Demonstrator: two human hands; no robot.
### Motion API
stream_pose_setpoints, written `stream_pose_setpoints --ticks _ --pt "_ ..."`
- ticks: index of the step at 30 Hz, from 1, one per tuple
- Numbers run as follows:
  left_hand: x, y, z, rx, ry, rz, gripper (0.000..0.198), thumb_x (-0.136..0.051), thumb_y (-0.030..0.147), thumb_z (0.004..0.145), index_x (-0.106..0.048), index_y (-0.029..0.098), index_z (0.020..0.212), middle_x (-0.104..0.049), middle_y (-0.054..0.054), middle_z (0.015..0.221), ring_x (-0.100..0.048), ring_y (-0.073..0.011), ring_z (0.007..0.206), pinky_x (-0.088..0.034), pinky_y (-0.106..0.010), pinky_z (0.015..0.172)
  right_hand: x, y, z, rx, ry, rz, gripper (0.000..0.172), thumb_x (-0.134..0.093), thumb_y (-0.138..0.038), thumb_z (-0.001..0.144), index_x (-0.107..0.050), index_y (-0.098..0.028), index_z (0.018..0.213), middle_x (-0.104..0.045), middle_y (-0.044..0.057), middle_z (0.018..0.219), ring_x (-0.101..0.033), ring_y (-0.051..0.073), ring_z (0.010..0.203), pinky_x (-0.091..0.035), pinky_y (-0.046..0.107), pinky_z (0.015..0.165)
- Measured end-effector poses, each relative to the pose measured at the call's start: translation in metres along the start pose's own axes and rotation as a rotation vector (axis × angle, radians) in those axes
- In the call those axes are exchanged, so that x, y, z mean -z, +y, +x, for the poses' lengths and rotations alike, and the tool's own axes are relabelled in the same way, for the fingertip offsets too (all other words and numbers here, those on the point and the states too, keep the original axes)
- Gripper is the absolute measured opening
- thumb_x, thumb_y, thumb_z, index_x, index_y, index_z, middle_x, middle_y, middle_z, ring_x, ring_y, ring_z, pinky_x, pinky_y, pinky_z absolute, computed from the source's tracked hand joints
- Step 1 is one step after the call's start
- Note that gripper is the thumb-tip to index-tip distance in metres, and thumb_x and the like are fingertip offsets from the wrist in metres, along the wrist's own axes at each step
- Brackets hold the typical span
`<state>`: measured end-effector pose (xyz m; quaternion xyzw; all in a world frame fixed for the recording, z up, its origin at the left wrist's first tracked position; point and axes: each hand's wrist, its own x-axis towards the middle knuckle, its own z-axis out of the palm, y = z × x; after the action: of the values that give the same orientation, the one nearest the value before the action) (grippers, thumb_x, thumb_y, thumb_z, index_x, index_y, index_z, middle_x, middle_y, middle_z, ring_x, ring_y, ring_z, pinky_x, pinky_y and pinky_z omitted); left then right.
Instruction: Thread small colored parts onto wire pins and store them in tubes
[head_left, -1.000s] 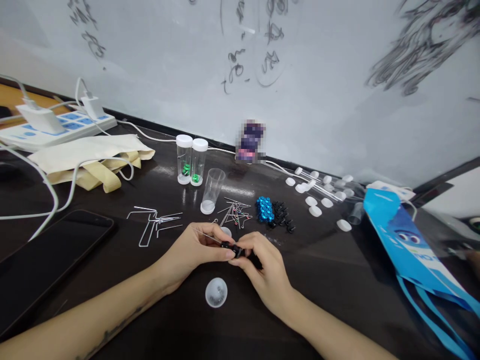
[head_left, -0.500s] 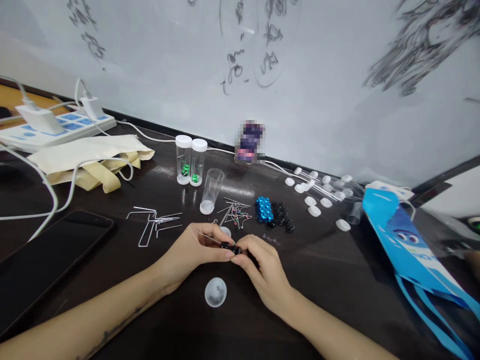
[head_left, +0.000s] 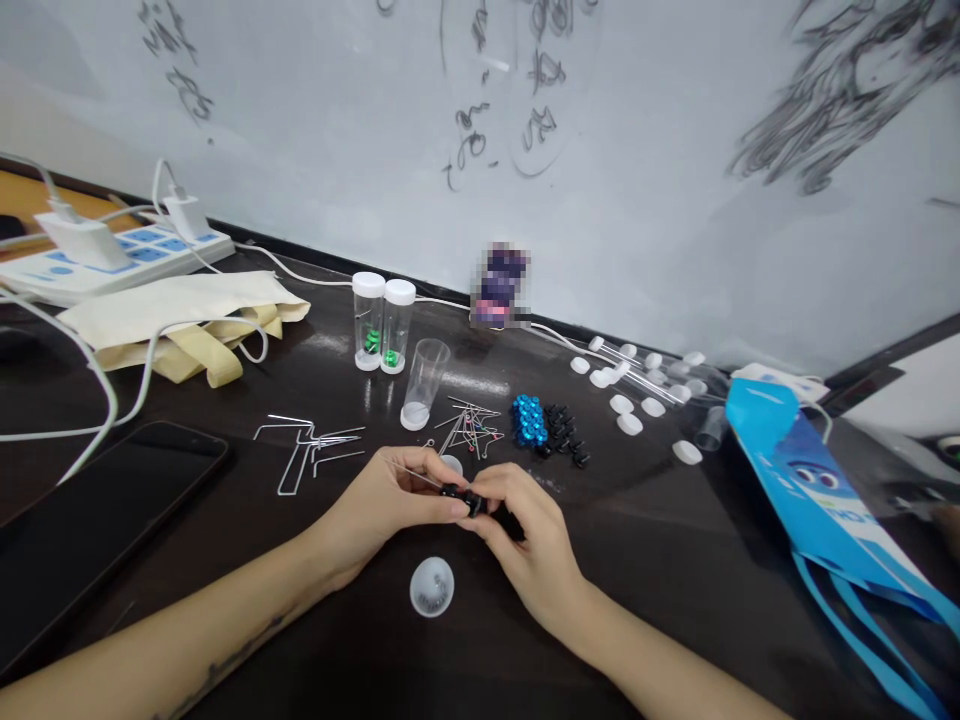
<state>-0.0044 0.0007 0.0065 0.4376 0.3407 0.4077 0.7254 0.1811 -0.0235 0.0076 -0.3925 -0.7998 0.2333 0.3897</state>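
Note:
My left hand (head_left: 397,500) pinches a small black part (head_left: 452,491) between thumb and fingers. A thin metal rod (head_left: 409,468) sticks out from it toward the left. Thumb and forefinger of my right hand (head_left: 532,525) close on the other end, a small black knob-like piece (head_left: 474,502), which touches the first. Where the two join is partly covered by fingertips. Just in front of the hands stands a small white cup (head_left: 432,587) with tiny metal bits in it. Behind the fingers lies a white cap (head_left: 451,464), partly hidden.
Beyond the hands lie thin metal pins (head_left: 472,425), blue metal pieces (head_left: 529,420) and black pieces (head_left: 564,432). Bent hex keys (head_left: 311,445) and a phone (head_left: 112,530) are leftward. Capped tubes (head_left: 368,315) stand behind an open tube (head_left: 427,380). White caps (head_left: 630,424) and a blue bag (head_left: 810,480) lie right.
The fingers of my right hand have shifted slightly around the black knob-like piece, showing a little more of it. My left hand keeps its hold in nearly the same place.

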Motion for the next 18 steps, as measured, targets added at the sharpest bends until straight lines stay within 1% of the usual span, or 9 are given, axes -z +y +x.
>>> stream_pose_setpoints --ticks 2,4,6,8,11,15,18 --pt "0.0000 -0.0004 0.0001 0.001 -0.004 -0.007 0.017 -0.083 0.018 0.061 -0.071 0.018 0.073 -0.071 -0.002 0.081 -0.063 -0.0147 0.078 -0.047 -0.027 0.074 0.0006 0.0000 0.0005 -0.032 -0.020 0.015 0.011 -0.061 -0.027 0.089 -0.059 -0.021 0.098 -0.058 0.003 0.090 -0.053 0.018 0.078 -0.043 0.029 0.069" --pt "0.0002 -0.0011 -0.0001 0.002 0.002 -0.009 0.017 -0.083 0.018 0.061 -0.071 0.018 0.073 -0.072 -0.002 0.083 -0.063 -0.0146 0.080 -0.046 -0.027 0.075 0.0015 -0.0001 0.0013 -0.079 -0.056 0.026 0.015 -0.056 -0.034 0.092 -0.059 -0.020 0.097 -0.058 0.003 0.086 -0.052 0.017 0.075 -0.041 0.030 0.069" --pt "0.0005 -0.0016 -0.0003 0.005 0.016 0.005 0.018 -0.084 0.018 0.060 -0.071 0.018 0.073 -0.071 -0.001 0.082 -0.062 -0.0134 0.078 -0.046 -0.025 0.074 0.0023 -0.0004 0.0022 -0.122 -0.091 0.030 0.021 -0.046 -0.034 0.097 -0.058 -0.019 0.088 -0.056 0.002 0.080 -0.052 0.017 0.073 -0.040 0.030 0.068" --pt "0.0009 -0.0020 -0.0004 0.006 0.026 0.026 0.019 -0.084 0.018 0.060 -0.071 0.018 0.074 -0.070 0.000 0.080 -0.061 -0.0122 0.074 -0.045 -0.024 0.072 0.0025 -0.0010 0.0029 -0.146 -0.109 0.032 0.026 -0.042 -0.031 0.099 -0.055 -0.019 0.080 -0.054 0.001 0.076 -0.051 0.016 0.072 -0.038 0.029 0.068" --pt "0.0012 -0.0023 -0.0005 0.001 0.033 0.019 0.018 -0.083 0.018 0.060 -0.072 0.018 0.074 -0.070 0.000 0.080 -0.062 -0.0133 0.076 -0.046 -0.026 0.073 0.0017 -0.0016 0.0027 -0.148 -0.098 0.041 0.019 -0.048 -0.027 0.097 -0.054 -0.019 0.081 -0.053 0.000 0.077 -0.050 0.015 0.072 -0.038 0.027 0.068" --pt "0.0009 -0.0026 -0.0002 -0.023 0.042 -0.009 0.017 -0.083 0.017 0.061 -0.071 0.017 0.072 -0.071 -0.001 0.082 -0.062 -0.0144 0.079 -0.046 -0.027 0.077 -0.0010 0.0007 0.0002 -0.093 -0.016 0.049 0.003 -0.057 -0.018 0.091 -0.055 -0.020 0.090 -0.052 0.001 0.085 -0.049 0.014 0.073 -0.039 0.026 0.067" --pt "0.0007 -0.0030 0.0011 -0.028 0.061 -0.016 0.018 -0.083 0.017 0.060 -0.070 0.017 0.071 -0.071 -0.001 0.083 -0.063 -0.0148 0.080 -0.046 -0.028 0.078 -0.0023 0.0031 -0.0015 -0.040 0.039 0.040 0.010 -0.059 -0.014 0.089 -0.055 -0.021 0.095 -0.053 0.001 0.091 -0.050 0.014 0.076 -0.040 0.026 0.069"
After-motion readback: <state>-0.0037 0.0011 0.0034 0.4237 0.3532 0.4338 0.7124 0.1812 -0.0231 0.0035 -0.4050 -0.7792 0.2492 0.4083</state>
